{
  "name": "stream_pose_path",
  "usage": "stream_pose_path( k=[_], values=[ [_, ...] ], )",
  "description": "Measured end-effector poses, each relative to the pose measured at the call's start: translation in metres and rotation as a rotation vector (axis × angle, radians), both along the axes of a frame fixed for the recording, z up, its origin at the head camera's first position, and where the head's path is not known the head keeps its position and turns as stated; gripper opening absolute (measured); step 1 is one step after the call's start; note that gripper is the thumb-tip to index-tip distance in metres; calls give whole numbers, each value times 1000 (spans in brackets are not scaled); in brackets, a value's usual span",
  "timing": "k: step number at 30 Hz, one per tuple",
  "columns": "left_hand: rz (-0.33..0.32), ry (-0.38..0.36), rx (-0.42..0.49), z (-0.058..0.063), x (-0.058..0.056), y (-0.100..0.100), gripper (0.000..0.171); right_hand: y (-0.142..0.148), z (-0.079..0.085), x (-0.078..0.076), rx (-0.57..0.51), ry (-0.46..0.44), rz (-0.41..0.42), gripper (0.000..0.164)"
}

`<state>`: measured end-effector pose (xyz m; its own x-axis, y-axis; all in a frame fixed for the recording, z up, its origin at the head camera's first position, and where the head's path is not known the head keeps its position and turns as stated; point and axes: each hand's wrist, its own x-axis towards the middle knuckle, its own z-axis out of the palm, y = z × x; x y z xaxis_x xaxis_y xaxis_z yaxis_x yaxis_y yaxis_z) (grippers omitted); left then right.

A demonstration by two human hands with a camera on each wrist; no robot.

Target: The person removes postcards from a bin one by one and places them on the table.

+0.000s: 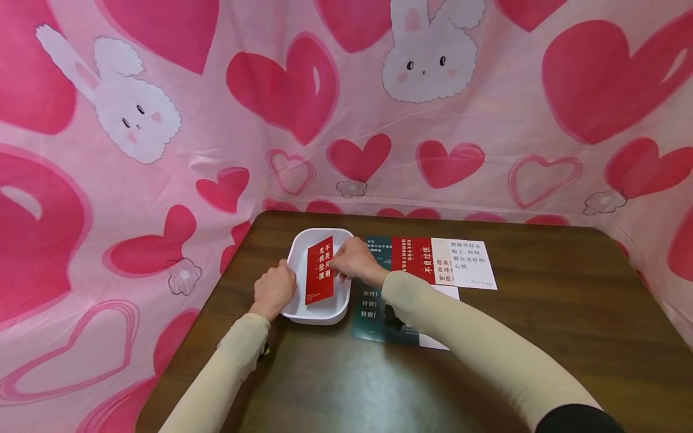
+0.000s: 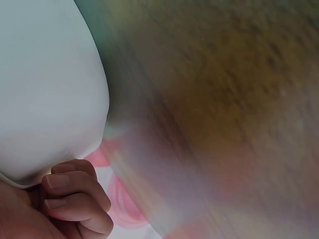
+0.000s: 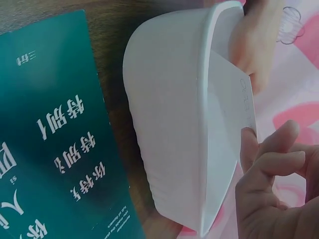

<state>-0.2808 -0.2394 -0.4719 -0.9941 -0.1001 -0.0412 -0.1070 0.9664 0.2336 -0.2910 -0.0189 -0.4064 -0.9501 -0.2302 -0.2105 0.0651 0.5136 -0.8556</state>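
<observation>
A white plastic basin [image 1: 319,320] stands on the table's left part. My left hand [image 1: 275,290] holds its left rim; in the left wrist view the fingers [image 2: 75,196] are curled at the basin's edge. My right hand [image 1: 355,260] pinches the right edge of a red card [image 1: 319,282] with white Chinese characters. This card is tilted up within the basin, printed side toward the head camera. Its pale back [image 3: 232,89] shows in the right wrist view, with thumb and fingertip at its edge.
Right of the basin lie overlapping cards: a green card [image 1: 370,316], a red card [image 1: 412,255] and a white card [image 1: 473,264] at the far end. My right forearm crosses over some of them. A pink heart-print cloth [image 1: 368,114] hangs behind the brown wooden table [image 1: 541,313].
</observation>
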Motion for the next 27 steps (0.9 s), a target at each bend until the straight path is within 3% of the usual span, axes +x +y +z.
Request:
stream_pose_path(
  k=[14,27],
  values=[
    [3,-1,-41,1,-1,1,40,24,-2,2,1,57,-14,17],
    [2,-21,-61,3,-1,0,38,41,-1,1,3,37,-77,15]
  ],
)
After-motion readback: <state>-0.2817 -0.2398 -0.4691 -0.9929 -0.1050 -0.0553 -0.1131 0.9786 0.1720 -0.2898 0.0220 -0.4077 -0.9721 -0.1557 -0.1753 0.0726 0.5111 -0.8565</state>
